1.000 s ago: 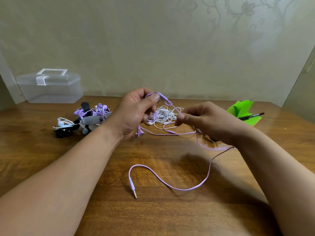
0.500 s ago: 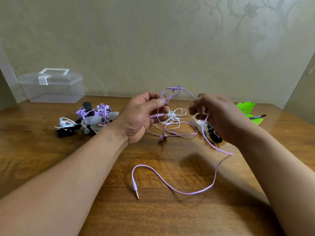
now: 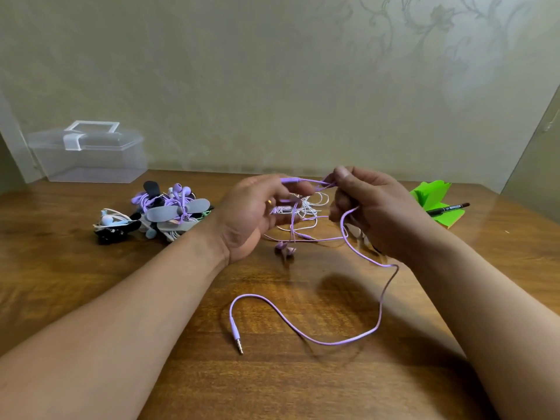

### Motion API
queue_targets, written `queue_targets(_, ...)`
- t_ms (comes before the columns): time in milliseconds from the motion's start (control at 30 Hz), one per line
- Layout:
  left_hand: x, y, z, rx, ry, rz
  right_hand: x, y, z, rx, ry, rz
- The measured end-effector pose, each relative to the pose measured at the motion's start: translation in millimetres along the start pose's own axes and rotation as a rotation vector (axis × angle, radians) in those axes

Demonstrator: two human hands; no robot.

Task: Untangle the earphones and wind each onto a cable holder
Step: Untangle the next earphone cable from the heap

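A purple earphone cable point(image 3: 378, 313) runs from both my hands down onto the wooden table point(image 3: 91, 283), ending in a jack plug point(image 3: 237, 338) near the front. My left hand point(image 3: 251, 213) pinches the cable's upper part, and its earbuds point(image 3: 285, 248) dangle just above the table. My right hand point(image 3: 372, 207) pinches the same cable a little to the right, with a short taut stretch between the hands. A tangle of white earphones point(image 3: 306, 207) lies on the table behind the hands, partly hidden.
A pile of wound earphones on grey and black cable holders point(image 3: 163, 213) lies at the left. A clear plastic box point(image 3: 88, 153) stands at the back left. Green paper point(image 3: 436, 198) with a pen point(image 3: 447, 209) lies at the right. A wall closes the back.
Both hands have lifted the purple cable off the white tangle and drawn close together. The earbuds now hang under my left hand. The jack end has stayed in place.
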State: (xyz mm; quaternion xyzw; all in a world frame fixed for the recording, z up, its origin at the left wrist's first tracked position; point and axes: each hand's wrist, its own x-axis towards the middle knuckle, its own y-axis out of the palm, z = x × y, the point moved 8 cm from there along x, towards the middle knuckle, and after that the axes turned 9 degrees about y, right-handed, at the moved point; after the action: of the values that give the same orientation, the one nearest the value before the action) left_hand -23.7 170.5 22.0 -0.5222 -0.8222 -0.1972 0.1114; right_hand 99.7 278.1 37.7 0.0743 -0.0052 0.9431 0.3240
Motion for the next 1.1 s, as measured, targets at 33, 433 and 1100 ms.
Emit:
queue_targets(33,3,-5,-1,-0.063,0.015,-0.044,0,-2,1,0.004,-0.004,-0.013)
queue_targets(433,5,-20,-17,-0.216,0.042,-0.109,3,-28,10,-0.033,-0.093,-0.177)
queue_targets(1100,-1,-34,-64,1.175,0.494,-0.105,2,-7,-15,-1.116,0.018,0.042)
